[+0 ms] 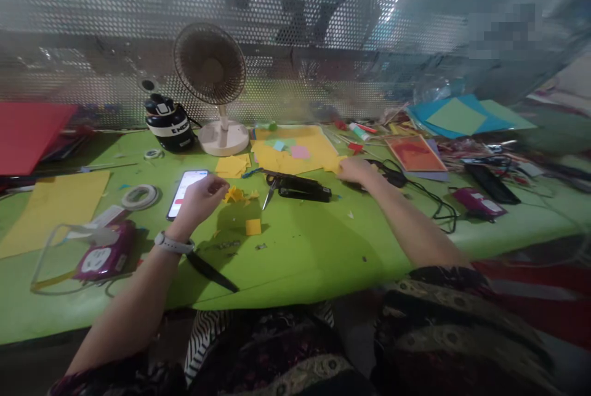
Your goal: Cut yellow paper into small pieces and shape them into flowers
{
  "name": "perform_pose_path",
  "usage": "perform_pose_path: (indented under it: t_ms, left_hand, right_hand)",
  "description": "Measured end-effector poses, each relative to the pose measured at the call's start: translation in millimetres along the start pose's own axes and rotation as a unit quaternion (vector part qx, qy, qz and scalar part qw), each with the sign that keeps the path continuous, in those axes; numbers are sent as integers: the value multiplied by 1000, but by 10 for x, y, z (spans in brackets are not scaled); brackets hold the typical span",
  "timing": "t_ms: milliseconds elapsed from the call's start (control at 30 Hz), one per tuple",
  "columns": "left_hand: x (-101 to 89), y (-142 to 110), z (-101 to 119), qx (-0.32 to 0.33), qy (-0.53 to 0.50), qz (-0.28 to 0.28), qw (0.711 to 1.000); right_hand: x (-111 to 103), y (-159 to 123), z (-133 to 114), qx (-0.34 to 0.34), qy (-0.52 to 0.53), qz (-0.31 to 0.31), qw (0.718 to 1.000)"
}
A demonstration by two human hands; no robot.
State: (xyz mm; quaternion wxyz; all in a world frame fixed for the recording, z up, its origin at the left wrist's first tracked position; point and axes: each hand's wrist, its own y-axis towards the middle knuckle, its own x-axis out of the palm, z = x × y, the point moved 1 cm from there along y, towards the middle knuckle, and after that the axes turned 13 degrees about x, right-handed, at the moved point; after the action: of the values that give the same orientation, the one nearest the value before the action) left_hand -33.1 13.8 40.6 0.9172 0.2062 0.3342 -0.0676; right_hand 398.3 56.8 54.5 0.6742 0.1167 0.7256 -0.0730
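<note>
My left hand (203,198), with a pale watch (172,243) on its wrist, hovers over the right side of a lit phone (181,189). Its fingers are curled together, and whatever may be between them is hidden. Just right of them lie crumpled yellow paper pieces (235,194). My right hand (356,172) reaches to the back right, its fingers closed on a small yellow piece of paper (333,164) by the large yellow sheet (295,153). Between the hands lie scissors (271,188) and a black stapler (305,189). A yellow square (253,227) sits nearer me.
A fan (212,69) and a dark bottle (170,128) stand at the back. Tape (139,197) and a purple glue gun (104,254) lie left. To the right are a black cable (438,208), a purple device (478,202) and coloured sheets (462,116).
</note>
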Motion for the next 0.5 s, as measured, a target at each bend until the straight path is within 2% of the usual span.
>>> perform_pose_path:
  t_ms: [67,167,233,300,367,500]
  left_hand:
    - [1,0,-13,1,-3,2,1000]
    - [5,8,-24,9,-17,17,1000]
    - [9,12,2,5,-44,23,999]
    - [17,7,66,-13,-95,8,995]
    - [33,-13,158,-35,-170,-34,984]
    - [107,-111,364,-33,-339,-152,928]
  right_hand:
    - [-9,-45,3,25,-21,-13,999]
    - [-148,-92,5,60,-39,-11,997]
    - [-288,-155,-38,93,-18,38,995]
    - [-417,-287,-165,108,44,117,986]
    - [-490,-501,-396,60,133,161,976]
    - [-432,-1075,-1032,-118,272,140,945]
